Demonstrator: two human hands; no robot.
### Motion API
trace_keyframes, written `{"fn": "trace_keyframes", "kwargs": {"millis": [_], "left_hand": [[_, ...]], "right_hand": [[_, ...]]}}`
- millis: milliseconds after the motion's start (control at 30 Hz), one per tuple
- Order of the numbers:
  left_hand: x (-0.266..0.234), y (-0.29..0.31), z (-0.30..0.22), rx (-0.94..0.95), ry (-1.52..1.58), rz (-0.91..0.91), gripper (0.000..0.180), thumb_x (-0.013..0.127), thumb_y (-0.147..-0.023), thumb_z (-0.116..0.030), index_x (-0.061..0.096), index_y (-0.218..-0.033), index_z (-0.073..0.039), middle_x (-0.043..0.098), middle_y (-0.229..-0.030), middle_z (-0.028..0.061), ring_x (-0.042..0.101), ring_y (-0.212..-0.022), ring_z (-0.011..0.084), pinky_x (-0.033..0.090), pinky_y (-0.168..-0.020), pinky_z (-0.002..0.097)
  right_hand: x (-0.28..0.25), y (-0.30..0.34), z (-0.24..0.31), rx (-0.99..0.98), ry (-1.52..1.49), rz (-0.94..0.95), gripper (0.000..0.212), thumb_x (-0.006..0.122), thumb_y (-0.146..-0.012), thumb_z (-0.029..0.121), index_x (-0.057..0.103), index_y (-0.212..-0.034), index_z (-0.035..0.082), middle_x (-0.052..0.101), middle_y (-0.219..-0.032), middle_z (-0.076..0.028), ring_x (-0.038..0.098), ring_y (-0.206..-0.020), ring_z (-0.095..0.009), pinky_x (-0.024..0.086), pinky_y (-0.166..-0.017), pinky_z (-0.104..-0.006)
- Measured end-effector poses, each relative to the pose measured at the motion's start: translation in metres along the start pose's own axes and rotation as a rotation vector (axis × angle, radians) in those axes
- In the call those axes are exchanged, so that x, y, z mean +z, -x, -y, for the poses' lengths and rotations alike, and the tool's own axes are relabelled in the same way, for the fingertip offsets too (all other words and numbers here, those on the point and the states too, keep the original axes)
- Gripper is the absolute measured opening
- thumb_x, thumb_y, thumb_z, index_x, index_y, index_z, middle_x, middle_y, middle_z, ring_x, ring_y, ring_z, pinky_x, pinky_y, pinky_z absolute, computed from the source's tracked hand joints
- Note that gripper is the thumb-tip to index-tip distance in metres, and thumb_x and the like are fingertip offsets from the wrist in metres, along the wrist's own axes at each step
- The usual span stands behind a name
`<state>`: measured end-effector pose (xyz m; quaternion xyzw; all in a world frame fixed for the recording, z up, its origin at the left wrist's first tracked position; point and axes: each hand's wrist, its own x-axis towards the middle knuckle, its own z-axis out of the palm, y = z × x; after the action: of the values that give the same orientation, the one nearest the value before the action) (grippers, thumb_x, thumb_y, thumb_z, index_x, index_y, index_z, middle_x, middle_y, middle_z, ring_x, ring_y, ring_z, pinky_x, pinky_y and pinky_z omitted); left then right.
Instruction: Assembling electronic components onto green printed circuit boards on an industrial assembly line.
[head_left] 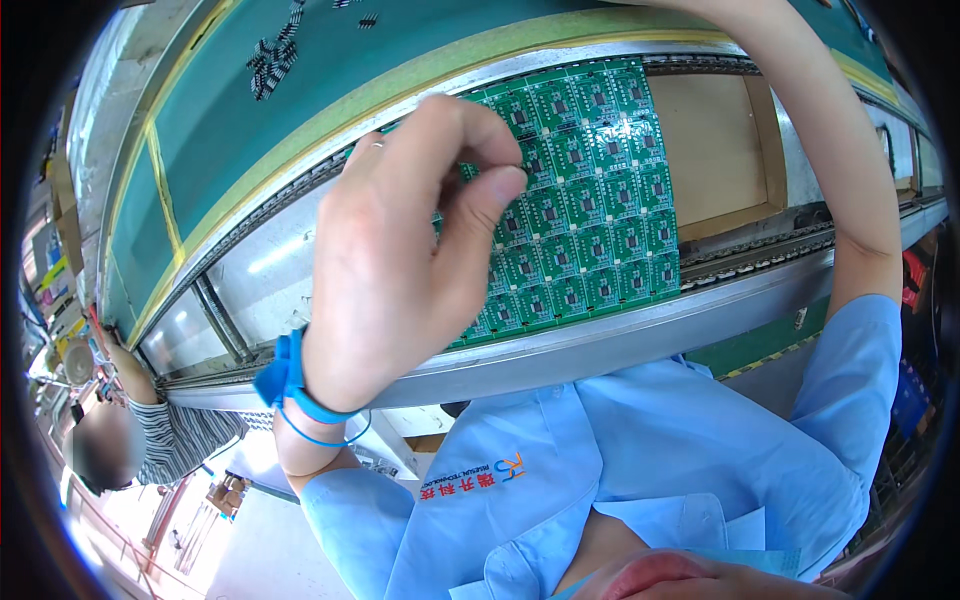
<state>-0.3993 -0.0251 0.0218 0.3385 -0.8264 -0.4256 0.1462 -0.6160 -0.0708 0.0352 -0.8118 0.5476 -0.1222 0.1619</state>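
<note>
Circuit-board panel (610, 235), green, right there beneath the left hand (385, 240) and spreading to its right! Thumb and index sit pinched close (anything tiny between them, I can't tell); the right hand's out of view, its grip unknown. Dark parts (272, 68) lie beyond the left hand.

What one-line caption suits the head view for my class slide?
Left hand with blue wristband over a green circuit-board panel between metal rails.
</note>
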Motion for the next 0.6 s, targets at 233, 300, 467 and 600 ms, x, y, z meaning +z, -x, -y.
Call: {"fn": "trace_keyframes", "kwargs": {"millis": [233,300,467,600], "left_hand": [[0.024,-0.004,0.006,0.133,-0.249,-0.097,0.009,0.070,-0.071,-0.003,0.064,-0.078,-0.006,0.057,-0.076,0.0038,0.052,-0.068,0.0173,0.036,-0.062,0.0292],[0.027,-0.004,0.010,0.130,-0.248,-0.114,0.010,0.071,-0.068,-0.004,0.065,-0.075,-0.008,0.057,-0.075,0.0031,0.053,-0.068,0.0205,0.033,-0.062,0.0332],[0.027,-0.005,0.008,0.182,-0.321,-0.129,0.011,0.071,-0.068,-0.003,0.065,-0.075,-0.009,0.054,-0.073,0.0020,0.053,-0.068,0.0189,0.031,-0.061,0.0335],[0.028,-0.005,0.007,0.266,-0.402,-0.163,0.013,0.072,-0.067,-0.003,0.064,-0.075,-0.009,0.053,-0.073,0.0014,0.052,-0.067,0.0186,0.031,-0.060,0.0333]], "right_hand": [[0.025,0.010,-0.013,-0.117,-0.034,-0.273,0.006,0.054,-0.078,0.000,0.060,-0.080,0.001,0.062,-0.079,-0.015,0.060,-0.078,-0.035,0.046,-0.070,-0.0425],[0.031,0.016,-0.026,-0.261,0.042,-0.389,0.010,0.055,-0.079,0.001,0.063,-0.085,0.001,0.062,-0.080,-0.015,0.060,-0.080,-0.034,0.046,-0.071,-0.0421],[0.011,0.047,-0.029,-0.307,0.001,-0.378,0.009,0.059,-0.079,0.002,0.065,-0.085,0.001,0.064,-0.078,-0.013,0.062,-0.075,-0.030,0.048,-0.067,-0.0377],[-0.009,0.072,-0.009,-0.156,-0.148,-0.240,0.005,0.065,-0.078,0.000,0.065,-0.082,0.002,0.064,-0.072,-0.011,0.062,-0.062,-0.022,0.046,-0.055,-0.0287]]}}
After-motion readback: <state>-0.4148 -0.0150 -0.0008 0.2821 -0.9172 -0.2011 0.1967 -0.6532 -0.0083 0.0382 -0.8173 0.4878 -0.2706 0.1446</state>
